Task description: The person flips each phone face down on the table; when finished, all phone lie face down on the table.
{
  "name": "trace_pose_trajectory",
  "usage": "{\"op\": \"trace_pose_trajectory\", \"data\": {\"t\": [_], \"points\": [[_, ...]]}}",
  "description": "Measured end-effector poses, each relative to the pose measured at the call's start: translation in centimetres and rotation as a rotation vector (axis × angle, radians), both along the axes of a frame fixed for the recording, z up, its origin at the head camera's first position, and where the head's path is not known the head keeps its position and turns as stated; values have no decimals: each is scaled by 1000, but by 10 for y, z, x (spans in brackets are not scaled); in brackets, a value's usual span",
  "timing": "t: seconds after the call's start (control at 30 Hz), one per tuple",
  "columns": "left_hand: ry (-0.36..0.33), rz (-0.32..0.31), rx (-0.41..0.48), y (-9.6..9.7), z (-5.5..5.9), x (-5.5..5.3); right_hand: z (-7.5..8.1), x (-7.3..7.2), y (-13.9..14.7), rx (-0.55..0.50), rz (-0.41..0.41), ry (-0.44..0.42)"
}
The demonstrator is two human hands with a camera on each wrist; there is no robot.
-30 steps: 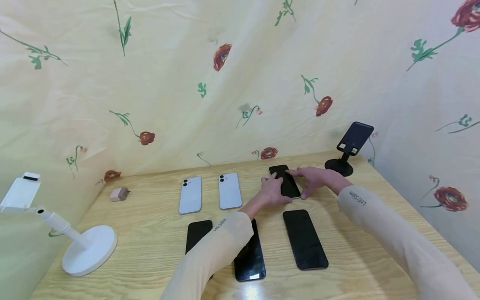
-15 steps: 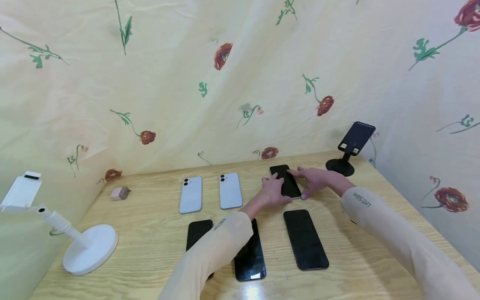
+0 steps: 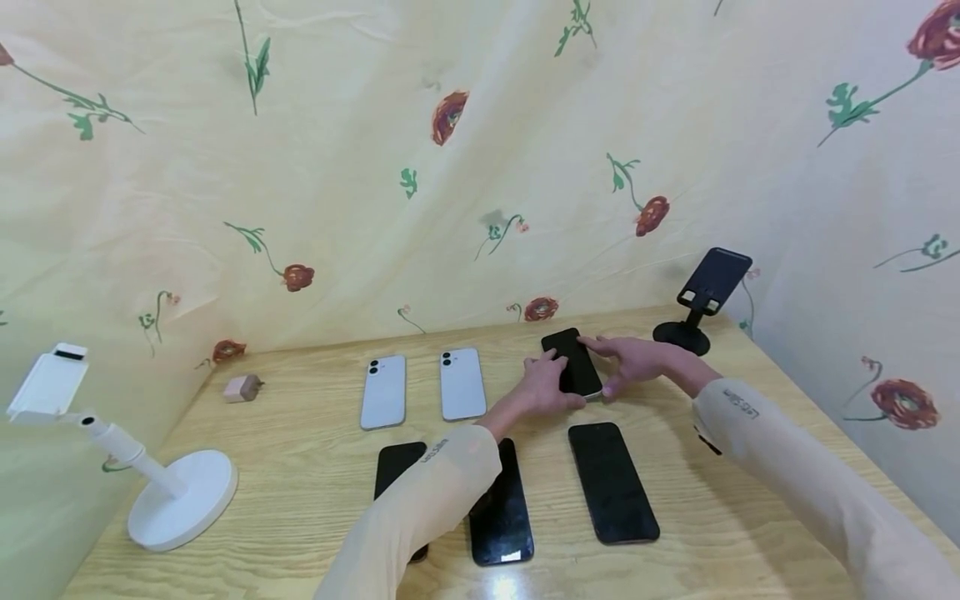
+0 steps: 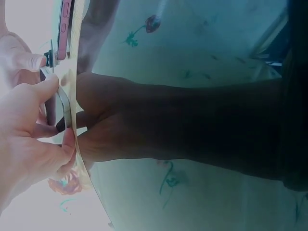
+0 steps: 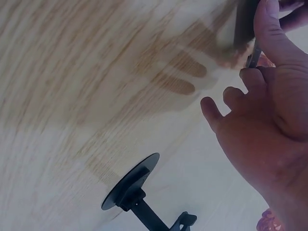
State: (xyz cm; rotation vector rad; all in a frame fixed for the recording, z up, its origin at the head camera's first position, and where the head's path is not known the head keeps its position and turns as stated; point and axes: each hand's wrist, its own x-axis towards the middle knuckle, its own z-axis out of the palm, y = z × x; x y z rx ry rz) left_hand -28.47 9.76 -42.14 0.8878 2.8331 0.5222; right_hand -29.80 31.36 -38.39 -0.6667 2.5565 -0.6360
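Note:
A black-screened smartphone lies near the back of the wooden table, screen up. My left hand holds its left side and lower end, its thumb by the bottom corner. On the opposite side my right hand grips the right edge between thumb and fingers. In the left wrist view, the silver edge of the smartphone shows between the fingers of the left hand. The right wrist view has the right hand around the phone's edge, with most of the phone out of frame.
Two white phones lie face down at centre-left. Several black phones lie nearer, two partly under my left sleeve. A black phone stand is at back right, a white stand at left, a pink charger behind it.
Both hands keep to the same phone with almost no movement. My right forearm has shifted slightly to the right, and the head view has tilted a little.

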Motion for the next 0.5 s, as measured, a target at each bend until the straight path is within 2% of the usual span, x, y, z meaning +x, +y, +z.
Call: {"op": "trace_pose_trajectory", "data": {"t": [0.23,0.5], "points": [[-25,-24,63,-6,2,0,3,0,2,-111,16,-3],[-94,-23,150,-13,4,2,2,2,0,-249,40,-22]]}}
